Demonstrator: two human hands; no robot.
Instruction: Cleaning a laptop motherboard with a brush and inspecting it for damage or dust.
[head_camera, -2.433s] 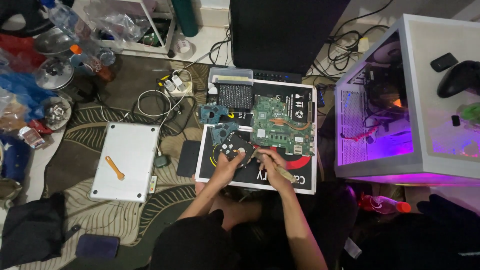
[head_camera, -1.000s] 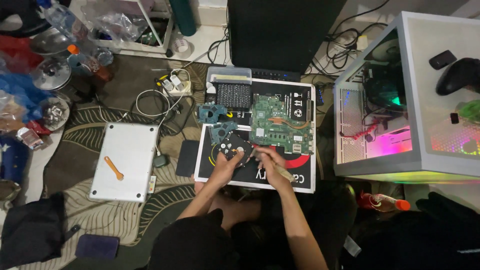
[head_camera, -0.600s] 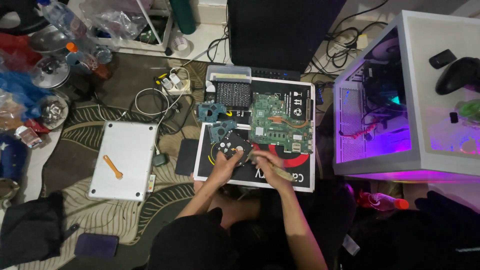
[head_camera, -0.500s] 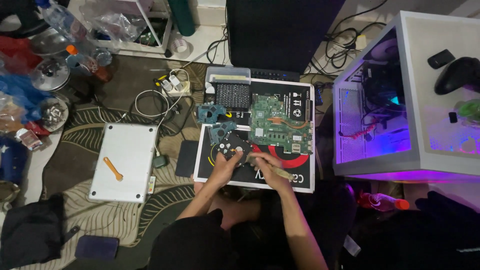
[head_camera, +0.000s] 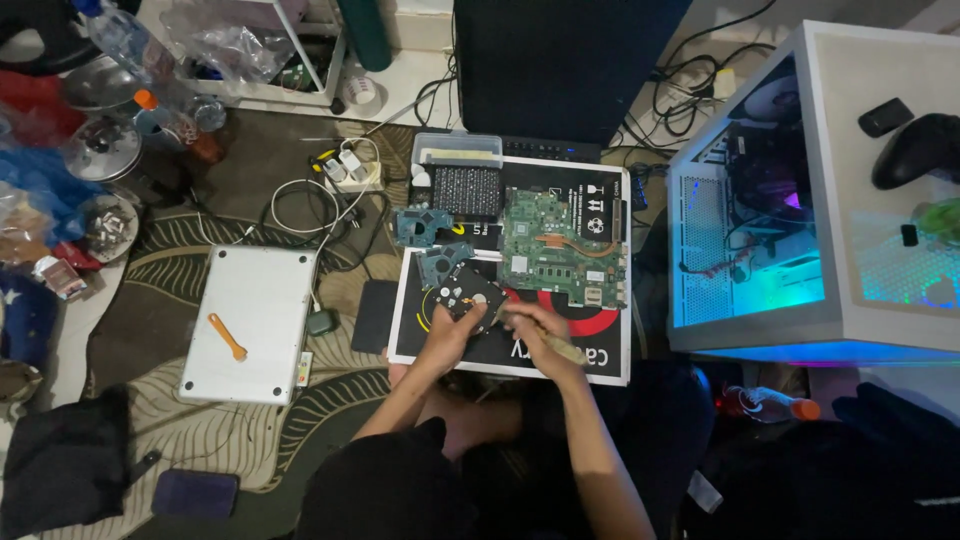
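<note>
A small black round-faced device (head_camera: 467, 296) lies on a black and white mat (head_camera: 600, 355) on the floor. My left hand (head_camera: 447, 335) rests on the device's near edge and steadies it. My right hand (head_camera: 533, 326) grips a tool with a pale handle (head_camera: 563, 349), its tip at the device's right side. A green circuit board (head_camera: 563, 248) with a copper heat pipe lies just beyond my right hand. Two small blue-green boards (head_camera: 424, 223) sit at the mat's far left corner.
A closed silver laptop (head_camera: 247, 322) with an orange pry tool (head_camera: 228, 337) on it lies left. A lit white computer case (head_camera: 800, 200) stands right, a black game controller (head_camera: 915, 148) on top. Cables, a power strip (head_camera: 345, 170), bottles and bags crowd the far left.
My hands stay on the small device with only slight shifts. The lights inside the computer case change colour between frames.
</note>
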